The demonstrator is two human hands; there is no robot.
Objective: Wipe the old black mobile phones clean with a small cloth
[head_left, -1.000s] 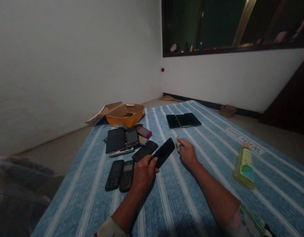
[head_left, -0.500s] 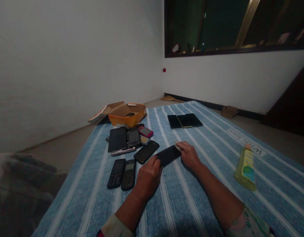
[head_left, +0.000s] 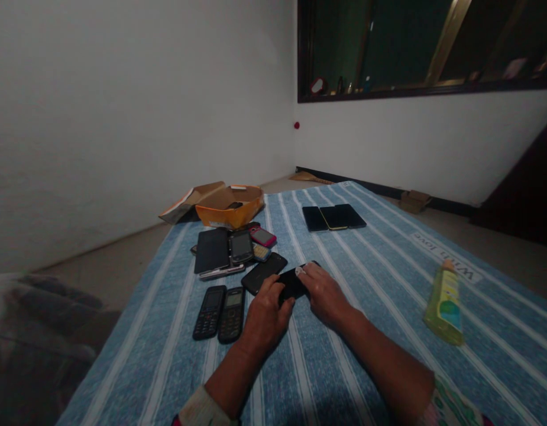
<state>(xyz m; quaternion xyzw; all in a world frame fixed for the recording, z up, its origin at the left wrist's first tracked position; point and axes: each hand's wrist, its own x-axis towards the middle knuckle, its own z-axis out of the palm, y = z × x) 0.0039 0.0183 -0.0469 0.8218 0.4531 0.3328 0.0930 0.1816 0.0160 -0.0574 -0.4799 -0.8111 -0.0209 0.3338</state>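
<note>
The cloth (head_left: 388, 284) is striped white on blue. The held phone (head_left: 291, 287) is coloured black, the wad (head_left: 298, 270) in the right hand (head_left: 327, 297) white; a small phone (head_left: 263, 236) is edged in pink, the box (head_left: 231, 218) is coloured orange, the bottle (head_left: 444, 305) is tinted yellow-green.

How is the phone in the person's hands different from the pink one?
The held phone looks black all over; the pink phone has a pink body and greyish screen. The held phone is between the left hand and right hand, partly covered; the pink phone lies untouched near the box. Both are phones.
</note>
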